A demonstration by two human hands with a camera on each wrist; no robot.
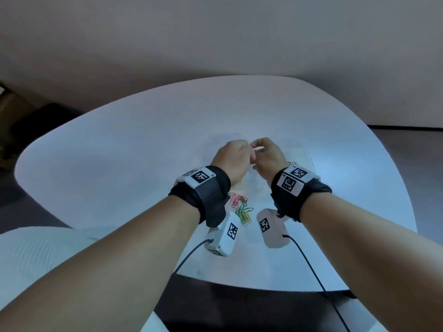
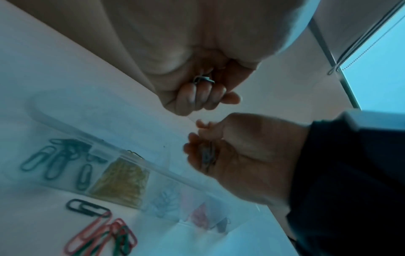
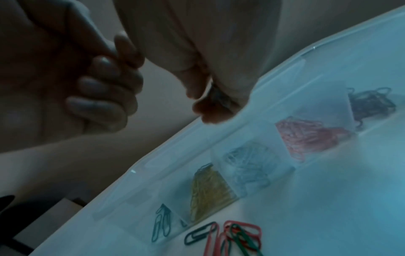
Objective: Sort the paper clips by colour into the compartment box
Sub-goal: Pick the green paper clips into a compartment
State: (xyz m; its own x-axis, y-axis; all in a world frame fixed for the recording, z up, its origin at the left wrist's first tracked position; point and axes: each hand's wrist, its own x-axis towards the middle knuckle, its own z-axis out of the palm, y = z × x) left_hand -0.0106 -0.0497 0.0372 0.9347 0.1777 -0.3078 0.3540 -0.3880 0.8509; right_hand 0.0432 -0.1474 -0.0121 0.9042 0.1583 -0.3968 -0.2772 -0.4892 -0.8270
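Note:
My left hand (image 1: 236, 152) and right hand (image 1: 265, 152) are held close together above the clear compartment box (image 1: 308, 155). In the left wrist view the left hand's curled fingers (image 2: 197, 93) grip a grey paper clip (image 2: 203, 80). The right hand (image 2: 206, 140) holds a few dark paper clips (image 2: 208, 155) in its curled fingers. The box holds green clips (image 3: 162, 223), yellow clips (image 3: 208, 190), pale blue clips (image 3: 247, 168), red clips (image 3: 311, 136) and black clips (image 3: 370, 102), each in its own compartment. A loose pile of mixed clips (image 1: 241, 208) lies in front of the box.
The white round table (image 1: 107, 152) carries the box and the pile. Wrist camera units (image 1: 223, 236) with cables hang under both wrists, above the table's near edge. A wall stands behind the table, and a dark object (image 1: 43, 125) sits on the floor at the left.

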